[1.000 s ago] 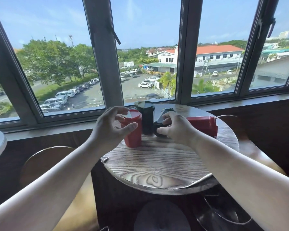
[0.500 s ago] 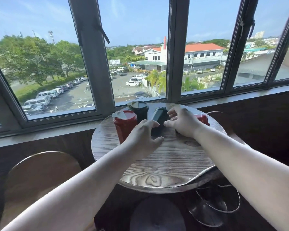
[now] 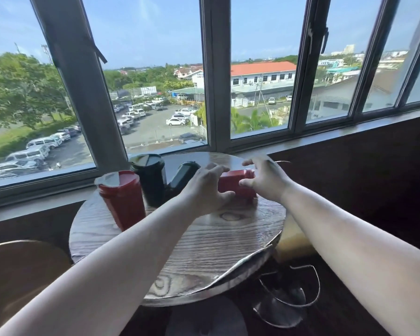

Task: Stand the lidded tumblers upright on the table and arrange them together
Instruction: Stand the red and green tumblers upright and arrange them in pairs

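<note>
A round wood-grain worktop (image 3: 204,251) stands at centre, its metal foot (image 3: 286,299) at 5 o'clock. Grey-framed windows (image 3: 214,81) run from 9 round to 2 o'clock above a sill (image 3: 325,139). Bright daylight comes through them, with blue sky, trees (image 3: 22,86) at 10 o'clock, a car park (image 3: 150,122) at 12 and an orange-roofed building (image 3: 262,76) at 1. Dark wood wall (image 3: 361,178) at 3 o'clock. A round seat (image 3: 22,275) lies at 8 o'clock.

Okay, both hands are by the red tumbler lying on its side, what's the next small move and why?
Probably close both hands on the lying red tumbler and tip it upright: left hand and right hand flank it, open, while the upright red tumbler already stands.
</note>
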`<state>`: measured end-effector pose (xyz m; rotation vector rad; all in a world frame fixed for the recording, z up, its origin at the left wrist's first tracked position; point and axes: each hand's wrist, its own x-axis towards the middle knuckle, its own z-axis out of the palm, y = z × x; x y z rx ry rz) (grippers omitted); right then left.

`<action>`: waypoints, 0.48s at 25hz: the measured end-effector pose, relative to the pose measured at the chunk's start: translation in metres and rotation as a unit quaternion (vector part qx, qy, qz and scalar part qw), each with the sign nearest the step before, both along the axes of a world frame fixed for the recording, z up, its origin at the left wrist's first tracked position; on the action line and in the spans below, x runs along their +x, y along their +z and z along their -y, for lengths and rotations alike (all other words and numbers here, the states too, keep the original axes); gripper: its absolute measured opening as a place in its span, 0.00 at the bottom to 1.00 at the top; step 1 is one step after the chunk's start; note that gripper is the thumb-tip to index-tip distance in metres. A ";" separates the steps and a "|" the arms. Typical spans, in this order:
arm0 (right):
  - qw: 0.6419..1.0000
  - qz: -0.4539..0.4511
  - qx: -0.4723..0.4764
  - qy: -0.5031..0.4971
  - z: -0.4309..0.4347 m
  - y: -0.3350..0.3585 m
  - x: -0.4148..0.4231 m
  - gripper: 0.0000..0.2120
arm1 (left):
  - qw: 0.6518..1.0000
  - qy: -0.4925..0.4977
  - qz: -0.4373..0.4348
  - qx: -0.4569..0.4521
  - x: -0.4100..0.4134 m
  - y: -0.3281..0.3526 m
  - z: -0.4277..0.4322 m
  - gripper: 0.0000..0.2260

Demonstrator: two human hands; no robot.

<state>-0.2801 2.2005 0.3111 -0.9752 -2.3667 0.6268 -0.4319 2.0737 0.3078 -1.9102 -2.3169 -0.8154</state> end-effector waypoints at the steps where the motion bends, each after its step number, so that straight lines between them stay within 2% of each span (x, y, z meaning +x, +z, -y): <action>1: 1.000 -0.001 -0.026 0.010 -0.009 -0.006 0.004 0.30 | 1.000 -0.005 -0.013 -0.015 0.004 0.000 -0.012 0.33; 3: 0.997 -0.002 -0.066 0.034 -0.023 -0.019 0.009 0.38 | 0.998 -0.018 -0.030 -0.050 0.008 -0.003 -0.029 0.35; 6: 0.996 0.006 -0.070 0.049 -0.037 -0.032 0.010 0.47 | 0.997 -0.015 -0.045 -0.054 0.007 -0.007 -0.042 0.34; 10: 0.994 -0.018 -0.066 0.084 -0.048 -0.042 0.007 0.45 | 0.993 0.034 -0.107 -0.040 0.004 -0.008 -0.044 0.33; 12: 0.990 -0.035 -0.062 0.120 -0.051 -0.042 0.006 0.42 | 0.993 0.050 -0.106 -0.034 0.004 -0.007 -0.041 0.29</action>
